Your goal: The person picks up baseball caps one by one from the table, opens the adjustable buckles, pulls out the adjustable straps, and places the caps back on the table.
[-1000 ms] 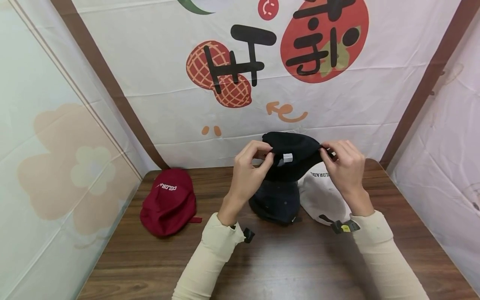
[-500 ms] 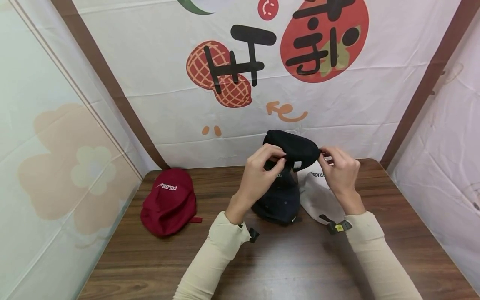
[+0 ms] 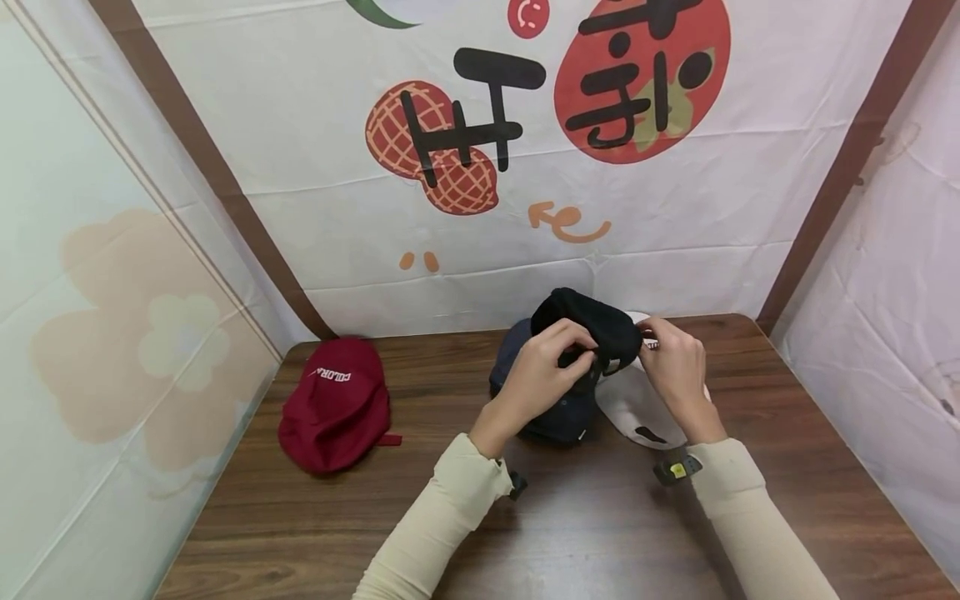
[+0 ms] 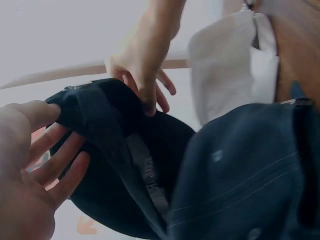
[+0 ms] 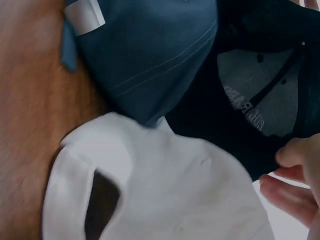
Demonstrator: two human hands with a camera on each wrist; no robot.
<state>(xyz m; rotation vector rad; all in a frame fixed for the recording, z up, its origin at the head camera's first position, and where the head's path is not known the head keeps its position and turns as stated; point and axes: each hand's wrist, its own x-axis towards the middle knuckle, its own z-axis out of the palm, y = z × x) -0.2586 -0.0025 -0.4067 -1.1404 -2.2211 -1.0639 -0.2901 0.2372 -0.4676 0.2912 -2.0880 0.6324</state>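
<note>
Holds a black cap in the air, tilted, over the far right part of a navy cap; cannot tell whether touching it. Pinches one edge of the black cap with the left hand, above the navy cap, and grips the other end with the right hand, to the right of the navy cap. Shows a small white tag at the lower edge of the black cap and, in the right wrist view, stitched lettering on a greyish inner panel. Has a white cap just right of the navy cap, partly behind the right hand, with a dark strap opening toward the near side. Has a red cap with white letters well apart to the left of the navy cap. Includes a brown wood-grain tabletop under the navy cap. Wears cream sleeves nearer than the navy cap, with dark wrist devices just past the cuffs. Ends, beyond the navy cap, in a white cloth backdrop printed with peanuts.
</note>
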